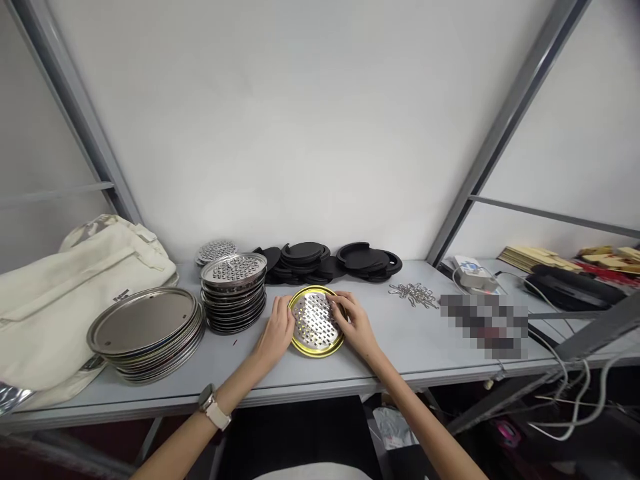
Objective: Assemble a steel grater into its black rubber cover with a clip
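Note:
In front of me on the grey table is a round metal grater plate (pixel 316 321) with raised holes, set in a round dish with a yellow rim (pixel 317 355). My left hand (pixel 278 327) closes on the rim at its left side. My right hand (pixel 356 325) grips the right side, its thumb and fingers bent over the edge onto the grater plate. To the left stands a stack of similar round metal grater plates (pixel 234 270), nearest my left hand. Behind my hands lie several black round rings and discs (pixel 304 252).
A stack of larger round metal trays (pixel 145 320) stands at left, beside a cream cloth bag (pixel 100 267). Small metal clips or hooks (pixel 415 295) lie in a pile at right. Further right are a white box (pixel 473 273), cables and a metal frame post (pixel 510 133).

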Available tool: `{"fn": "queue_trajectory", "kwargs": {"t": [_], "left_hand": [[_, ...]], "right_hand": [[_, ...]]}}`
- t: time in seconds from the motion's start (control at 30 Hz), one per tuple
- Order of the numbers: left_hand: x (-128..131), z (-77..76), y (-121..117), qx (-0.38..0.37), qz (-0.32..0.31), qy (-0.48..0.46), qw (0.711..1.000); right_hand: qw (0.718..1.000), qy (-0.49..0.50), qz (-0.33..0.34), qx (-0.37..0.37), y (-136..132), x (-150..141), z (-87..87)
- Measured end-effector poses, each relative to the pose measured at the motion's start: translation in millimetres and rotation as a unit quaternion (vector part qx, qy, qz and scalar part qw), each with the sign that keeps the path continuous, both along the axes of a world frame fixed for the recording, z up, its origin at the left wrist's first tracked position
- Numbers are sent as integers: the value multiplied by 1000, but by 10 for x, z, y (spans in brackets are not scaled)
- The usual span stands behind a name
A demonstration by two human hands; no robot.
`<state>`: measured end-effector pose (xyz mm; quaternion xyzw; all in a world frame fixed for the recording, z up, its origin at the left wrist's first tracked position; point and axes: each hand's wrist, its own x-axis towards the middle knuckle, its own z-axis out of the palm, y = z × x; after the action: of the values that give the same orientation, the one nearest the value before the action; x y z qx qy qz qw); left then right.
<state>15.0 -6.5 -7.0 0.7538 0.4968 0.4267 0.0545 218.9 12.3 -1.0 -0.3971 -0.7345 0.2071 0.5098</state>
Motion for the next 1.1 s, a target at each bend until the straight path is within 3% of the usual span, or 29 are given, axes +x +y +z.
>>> {"fn": "queue_trajectory", "kwargs": {"t": [0.27, 0.47, 0.77, 1.1], "left_hand": [[16, 126, 0, -33, -13, -54, 998], [174, 246, 95, -41, -110, -62, 991], [294, 219, 115, 19, -94, -115, 989], [331, 175, 119, 30, -102, -125, 986]], "right_hand": [[994, 82, 52, -42, 90, -8, -34], [994, 83, 58, -38, 78, -9, -22], [993, 107, 40, -13, 17, -36, 11], [995, 96, 5, 18, -78, -74, 52]]}}
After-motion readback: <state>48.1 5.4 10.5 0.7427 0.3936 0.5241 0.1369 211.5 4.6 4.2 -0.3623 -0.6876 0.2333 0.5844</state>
